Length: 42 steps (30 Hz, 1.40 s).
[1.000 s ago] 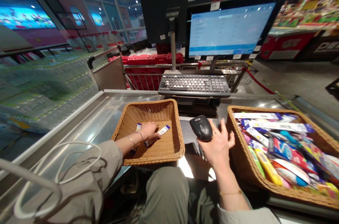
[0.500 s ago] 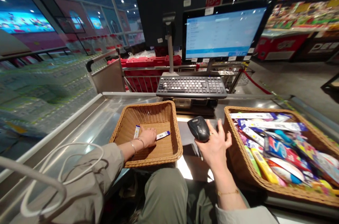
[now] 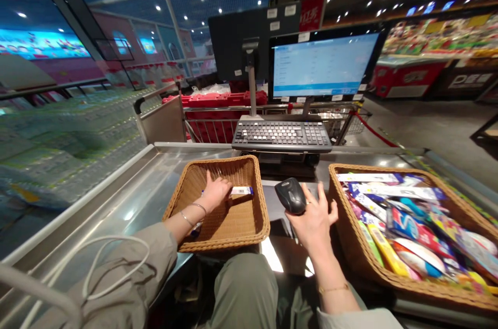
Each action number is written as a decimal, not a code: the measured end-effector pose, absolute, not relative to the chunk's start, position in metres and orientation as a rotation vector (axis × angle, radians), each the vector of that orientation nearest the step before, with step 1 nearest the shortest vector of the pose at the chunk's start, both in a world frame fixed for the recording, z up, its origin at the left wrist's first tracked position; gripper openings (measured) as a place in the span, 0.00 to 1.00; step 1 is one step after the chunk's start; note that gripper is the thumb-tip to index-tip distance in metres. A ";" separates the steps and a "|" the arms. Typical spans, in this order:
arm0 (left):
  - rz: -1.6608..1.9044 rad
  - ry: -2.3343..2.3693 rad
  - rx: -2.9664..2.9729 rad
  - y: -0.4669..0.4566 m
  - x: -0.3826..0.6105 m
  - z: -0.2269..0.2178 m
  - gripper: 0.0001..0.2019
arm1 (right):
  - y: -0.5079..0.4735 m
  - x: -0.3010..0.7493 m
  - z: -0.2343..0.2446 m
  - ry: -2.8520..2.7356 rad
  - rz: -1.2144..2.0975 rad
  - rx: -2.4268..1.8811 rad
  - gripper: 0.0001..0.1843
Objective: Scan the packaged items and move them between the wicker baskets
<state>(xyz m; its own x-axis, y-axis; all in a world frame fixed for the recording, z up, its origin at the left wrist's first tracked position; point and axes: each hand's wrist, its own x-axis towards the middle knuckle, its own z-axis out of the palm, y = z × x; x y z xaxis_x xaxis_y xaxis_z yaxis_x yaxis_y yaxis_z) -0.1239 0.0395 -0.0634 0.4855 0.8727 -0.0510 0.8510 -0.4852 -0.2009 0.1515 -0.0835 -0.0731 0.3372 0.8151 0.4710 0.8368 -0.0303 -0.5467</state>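
Observation:
My left hand (image 3: 218, 192) is inside the left wicker basket (image 3: 264, 222), its fingers curled on a slim white-and-blue packet (image 3: 241, 191) with a barcode. The packet's right end sticks out past my fingers; the rest is hidden under the hand. Below my wrist lies another small dark-and-white packet (image 3: 196, 229), partly covered. Between the two baskets, my right hand (image 3: 313, 217) holds a black barcode scanner (image 3: 291, 195). Some of its fingers are spread, and the scanner's grip is hidden by the hand.
To the right, a second wicker basket (image 3: 352, 248) is full of colourful snack packets. Ahead stand a keyboard (image 3: 282, 133) and a lit monitor (image 3: 322, 67). A white cable (image 3: 112, 238) loops over my left sleeve. A metal counter (image 3: 155, 178) lies underneath, with a trolley behind.
My left hand has moved farther back in the basket, and the packet at its fingers has moved with it. The right hand with the scanner has barely moved. The view has tilted up slightly.

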 end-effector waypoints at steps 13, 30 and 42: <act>-0.305 -1.381 -2.293 0.026 -0.122 -0.022 0.14 | -0.085 0.148 -0.077 -1.465 -0.131 -1.788 0.20; -0.686 -1.173 -2.179 0.017 -0.061 -0.017 0.10 | -0.090 0.149 -0.073 -1.480 -0.214 -1.729 0.13; -0.770 -1.095 -2.210 0.013 -0.027 -0.019 0.10 | -0.090 0.156 -0.080 -1.526 -0.283 -1.719 0.14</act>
